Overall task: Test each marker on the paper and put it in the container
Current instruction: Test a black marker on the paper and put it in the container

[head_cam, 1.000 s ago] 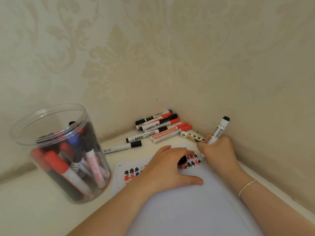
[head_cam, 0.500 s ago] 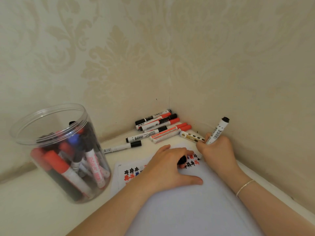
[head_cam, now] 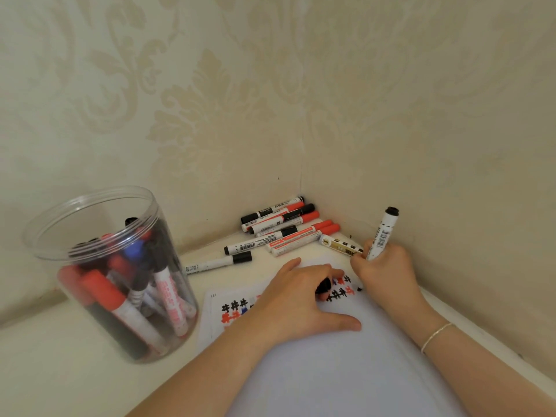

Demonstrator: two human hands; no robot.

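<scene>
Our right hand has its grip closed in a fist round a black-ended whiteboard marker, held upright with the tip down at the sheet of paper beside the rows of black and red test marks. Our left hand lies on the paper with fingers curled over a black cap, which we take to be this marker's. To test well, we should keep the left palm pressing so the sheet cannot slide, draw a short firm stroke on bare paper just next to the last mark, and keep our fist off the wet ink. Beyond, untested markers lie bunched in the wall corner on the bench, and the clear plastic jar of finished markers stands well to the left.
</scene>
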